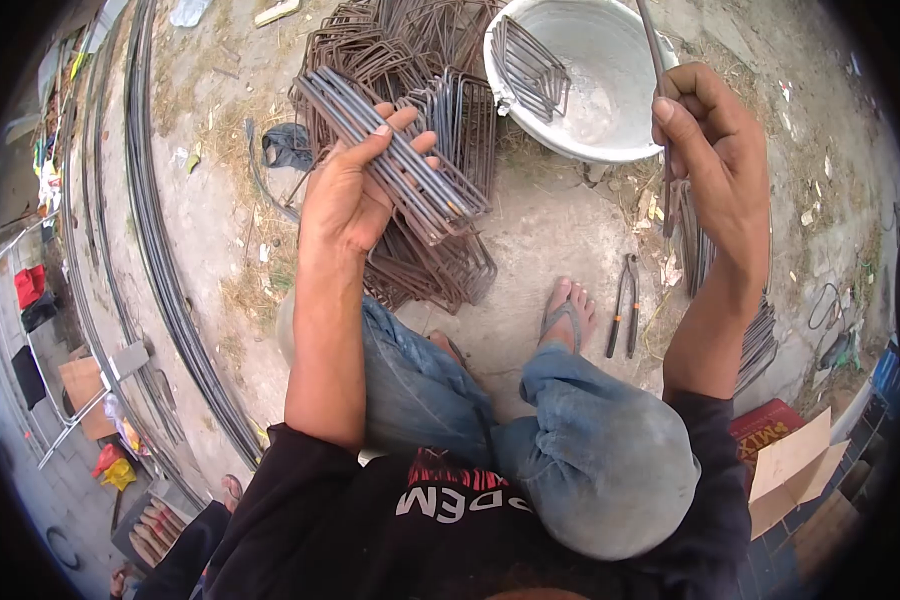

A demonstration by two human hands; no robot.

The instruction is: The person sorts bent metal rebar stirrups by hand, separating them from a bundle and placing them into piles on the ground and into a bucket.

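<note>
My left hand (355, 190) is closed around a bundle of bent steel rebar stirrups (440, 195), its thumb laid over the top of them. Under and beyond that bundle spreads a large pile of rusty stirrups (370, 50). In my right hand (715, 135), a dark steel rod (667, 180) is pinched between thumb and fingers and runs roughly upright in view; its far end leaves the top of the frame. Close by stands a white basin (505, 95) with a few stirrups (530, 70) leaning inside.
Pincers (625, 310) with orange-and-black handles lie on the ground beside my sandalled foot (567, 312). More stirrups (758, 345) rest under my right arm, near an open cardboard box (795, 470). Long steel bars (170, 260) run along the left. Another person's foot (232, 490) shows lower left.
</note>
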